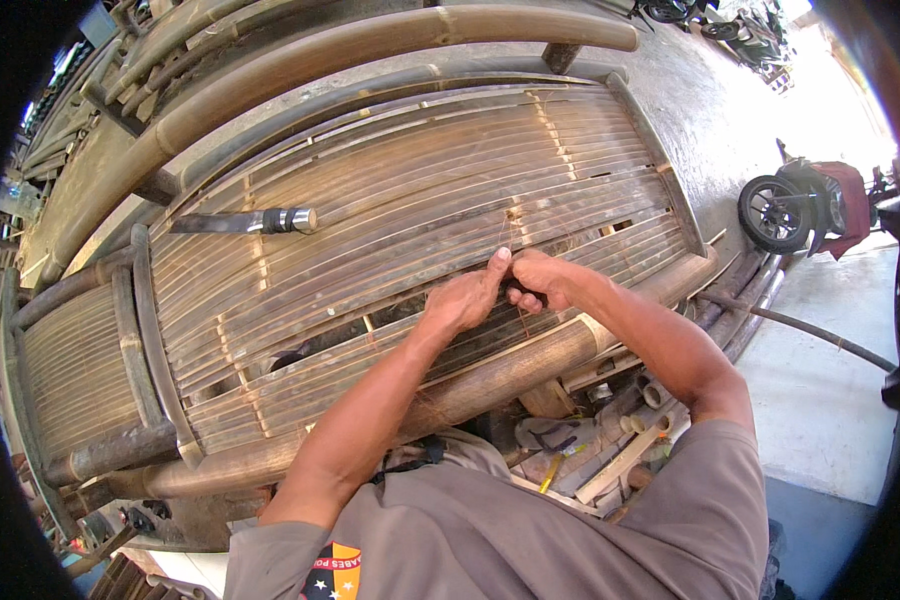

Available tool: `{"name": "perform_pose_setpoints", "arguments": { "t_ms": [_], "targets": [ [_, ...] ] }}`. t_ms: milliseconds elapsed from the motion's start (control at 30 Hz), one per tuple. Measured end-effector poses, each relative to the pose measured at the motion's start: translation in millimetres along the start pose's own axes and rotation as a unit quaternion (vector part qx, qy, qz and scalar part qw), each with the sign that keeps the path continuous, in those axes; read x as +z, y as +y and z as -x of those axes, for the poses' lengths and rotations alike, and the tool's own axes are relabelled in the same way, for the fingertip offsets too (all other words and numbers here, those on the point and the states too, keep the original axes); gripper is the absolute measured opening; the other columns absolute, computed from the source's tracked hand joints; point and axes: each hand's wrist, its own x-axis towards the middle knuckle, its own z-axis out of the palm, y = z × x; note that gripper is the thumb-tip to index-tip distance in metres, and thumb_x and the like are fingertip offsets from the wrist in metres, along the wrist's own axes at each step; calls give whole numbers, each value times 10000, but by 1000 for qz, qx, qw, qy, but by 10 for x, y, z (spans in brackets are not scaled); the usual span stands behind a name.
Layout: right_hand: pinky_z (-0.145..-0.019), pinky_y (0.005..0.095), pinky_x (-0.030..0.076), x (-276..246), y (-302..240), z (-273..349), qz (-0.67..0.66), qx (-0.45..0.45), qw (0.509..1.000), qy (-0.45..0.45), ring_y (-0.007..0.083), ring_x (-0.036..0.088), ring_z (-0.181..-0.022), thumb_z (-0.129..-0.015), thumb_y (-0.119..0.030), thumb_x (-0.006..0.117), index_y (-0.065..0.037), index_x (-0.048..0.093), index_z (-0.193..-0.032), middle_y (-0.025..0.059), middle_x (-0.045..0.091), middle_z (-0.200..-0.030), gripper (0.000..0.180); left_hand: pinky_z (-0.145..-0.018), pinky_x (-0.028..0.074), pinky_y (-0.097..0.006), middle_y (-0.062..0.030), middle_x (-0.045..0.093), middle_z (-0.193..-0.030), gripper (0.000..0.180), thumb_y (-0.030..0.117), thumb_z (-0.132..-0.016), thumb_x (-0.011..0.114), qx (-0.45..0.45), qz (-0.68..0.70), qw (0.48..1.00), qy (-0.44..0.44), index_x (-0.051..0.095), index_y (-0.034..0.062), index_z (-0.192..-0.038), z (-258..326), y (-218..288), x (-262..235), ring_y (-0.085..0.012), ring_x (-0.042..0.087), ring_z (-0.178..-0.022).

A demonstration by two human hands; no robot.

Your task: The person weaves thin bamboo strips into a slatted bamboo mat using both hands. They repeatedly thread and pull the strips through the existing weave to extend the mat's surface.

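My two hands meet over the slatted bamboo bench [390, 190], near its front rail. My left hand [467, 297] is closed with the thumb raised, pinching what looks like a thin brown strand [501, 232] that loops up over the slats. Against it, my right hand [543, 281] is closed round a small dark thing [533, 294], mostly covered by the fingers, so its kind does not show. Beneath the hands, a gap runs between the slats. A broad dark blade [215, 223] with a metal-banded handle [290, 220] lies on the slats farther left.
Thick bamboo rails [370, 45] frame the bench's far side. Cut bamboo pieces [625, 460] and a yellow-handled tool [551, 472] lie below the front rail. A motorbike [805, 208] stands at the right; a bamboo pole [800, 328] sticks out beside the bench.
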Motion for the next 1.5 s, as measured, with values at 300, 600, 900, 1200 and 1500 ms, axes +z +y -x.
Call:
{"name": "perform_pose_setpoints", "arguments": {
  "t_ms": [300, 600, 900, 1200, 1500],
  "targets": [
    [-612, 440, 585, -62, -78, 321, 806, -179, 543, 152, 293, 771, -788, -998, -243, 568, -69, 666, -1042, 130, 766, -846, 204, -915, 503, -571, -264, 717, -1107, 694, 593, -1087, 251, 30, -105, 987, 120, 683, 76, -1254, 39, -79, 173, -482, 666, -1044],
    [-638, 428, 577, -323, -8, 747, 787, -142, 525, 290, 299, 761, -784, -982, -216, 599, -117, 640, -1065, 118, 755, -819, 135, -706, 539, -538, -194, 723, -784, 585, 570, -1037, 488, 37, -95, 974, 201, 755, 68, -900, 101, -22, 281, -418, 706, -776],
    [-591, 417, 551, -207, 404, 446, 342, -261, 846, 315, 246, 723, -667, -1042, -300, 611, -34, 666, -1009, 161, 693, -729, 274, -675, 535, -507, -169, 698, -730, 453, 508, -1015, 557, 43, -77, 960, 264, 783, 142, -873, 39, -40, 337, -377, 697, -718],
    [-548, 335, 535, 193, 528, 271, 98, -281, 934, 197, 149, 668, -564, -987, -164, 577, 26, 725, -1023, 106, 675, -705, 243, -680, 565, -436, -135, 740, -786, 331, 442, -927, 633, 118, 28, 950, 287, 805, 268, -1150, 190, -129, 319, -325, 710, -716],
    [-640, 479, 541, 255, 623, 102, 340, -300, 820, 351, 338, 696, -676, -1017, -328, 609, -59, 644, -1140, 187, 670, -748, 297, -712, 563, -457, -150, 744, -830, 288, 285, -824, 632, 164, 15, 953, 253, 782, 130, -1015, 128, -249, 276, -346, 712, -744]
  ]
}}
